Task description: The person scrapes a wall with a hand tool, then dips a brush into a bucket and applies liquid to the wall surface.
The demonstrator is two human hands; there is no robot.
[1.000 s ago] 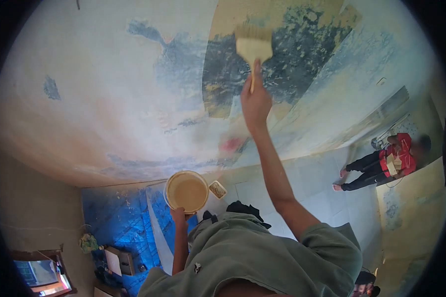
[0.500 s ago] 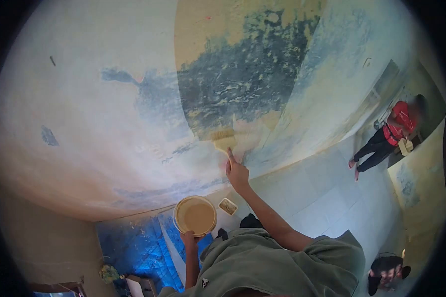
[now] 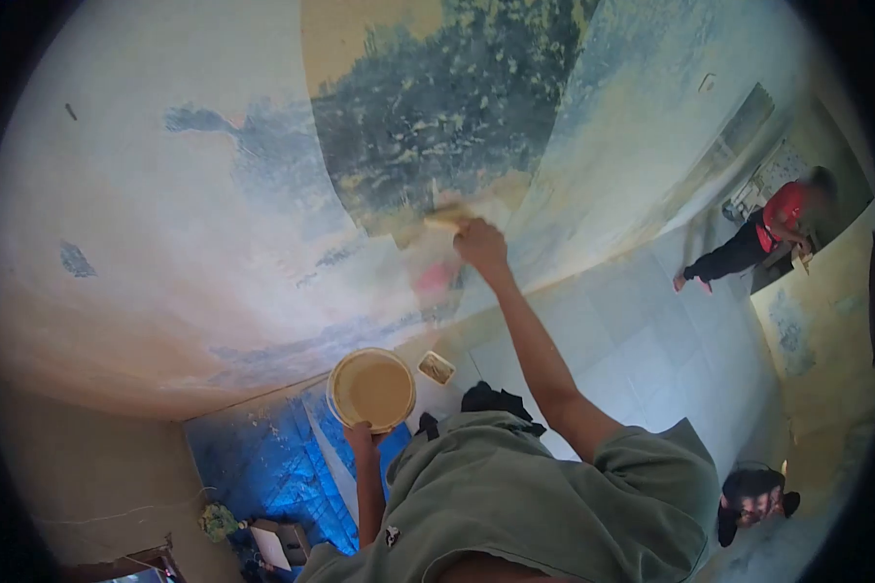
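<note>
Fingers of the left hand point(image 3: 362, 434) clamp the near edge of the bucket point(image 3: 371, 352); most are hidden behind it, can't tell their spread. Fingers of the right hand point(image 3: 481, 245) curl around the brush point(image 3: 447, 220); motion blur, can't separate them. Counts, left to right: 1 blue sheet point(image 3: 272, 462) on the floor point(image 3: 651, 340), 1 bucket with tan liquid point(image 3: 377, 394), 1 small container point(image 3: 423, 360) just right of it, 1 brush at the lower edge of 1 big dark patch point(image 3: 437, 117) on the wall point(image 3: 262, 214), 1 person in red point(image 3: 783, 216) at far right, well apart, head bowed, 1 dark object point(image 3: 753, 491) at lower right, can't identify. Pose: left elbow low, forearm upright beside the green shirt point(image 3: 515, 496), bucket held out in front. Right arm reaches forward and up, slight elbow bend, hand higher than the bucket, brush pointing left. Bristle contact: can't tell.
</note>
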